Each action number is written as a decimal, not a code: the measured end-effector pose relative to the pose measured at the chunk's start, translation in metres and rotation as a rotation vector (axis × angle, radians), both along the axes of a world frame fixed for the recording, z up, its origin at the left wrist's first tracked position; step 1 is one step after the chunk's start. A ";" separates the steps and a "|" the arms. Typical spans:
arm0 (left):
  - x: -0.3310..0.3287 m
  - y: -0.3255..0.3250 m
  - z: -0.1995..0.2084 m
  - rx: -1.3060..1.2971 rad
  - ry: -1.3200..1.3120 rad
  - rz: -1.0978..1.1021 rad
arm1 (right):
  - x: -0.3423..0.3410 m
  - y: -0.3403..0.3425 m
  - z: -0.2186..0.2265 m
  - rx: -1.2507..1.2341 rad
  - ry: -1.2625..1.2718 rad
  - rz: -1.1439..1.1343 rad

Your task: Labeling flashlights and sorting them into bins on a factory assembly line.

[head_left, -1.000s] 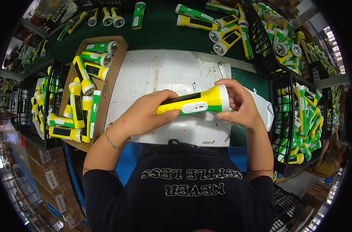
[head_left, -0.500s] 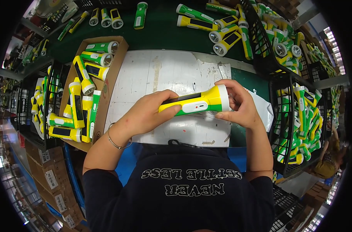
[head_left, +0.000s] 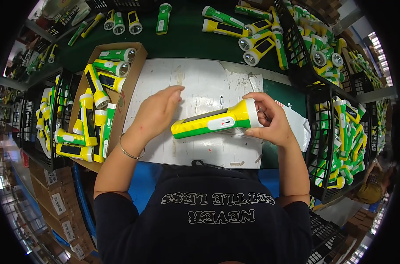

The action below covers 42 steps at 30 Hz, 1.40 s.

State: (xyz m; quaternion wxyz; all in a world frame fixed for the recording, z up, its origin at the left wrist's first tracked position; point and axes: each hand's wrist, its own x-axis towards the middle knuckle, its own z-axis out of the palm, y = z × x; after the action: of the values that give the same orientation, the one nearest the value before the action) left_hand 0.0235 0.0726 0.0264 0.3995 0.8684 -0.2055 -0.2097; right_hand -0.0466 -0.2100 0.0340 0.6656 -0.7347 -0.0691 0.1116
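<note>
My right hand grips the white head end of a yellow and green flashlight, which lies almost level above the white work surface. Its side bears a white switch plate with a small red dot and a port, and a dark panel runs along the top. My left hand is off the flashlight, just left of its tail end, with fingers stretched out and nothing in them. Beyond the flashlight, a small cable plug rests on the white board.
At left stands a cardboard box of flashlights, with a black crate beside it. Black crates full of flashlights line the right side. More flashlights lie on the green table at the back. A clear plastic bag sits by my right hand.
My left hand has let go of the flashlight's handle and moved left and away. The flashlight stays in my right hand, its tail tilted slightly lower.
</note>
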 end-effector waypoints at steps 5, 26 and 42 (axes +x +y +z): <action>-0.018 -0.013 0.029 -0.125 -0.180 -0.306 | 0.001 0.001 -0.006 0.027 -0.040 -0.002; -0.031 -0.016 0.093 -0.090 -0.212 -0.384 | -0.016 -0.006 0.025 0.221 -0.171 -0.001; -0.006 -0.018 -0.017 -0.250 0.257 -0.092 | 0.024 0.025 -0.053 -0.838 -0.055 -0.223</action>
State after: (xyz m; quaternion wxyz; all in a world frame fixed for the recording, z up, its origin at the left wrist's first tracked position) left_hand 0.0179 0.0550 0.0092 0.5172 0.7679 -0.2165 -0.3099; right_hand -0.0224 -0.1852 -0.0186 0.3158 -0.9470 0.0442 0.0377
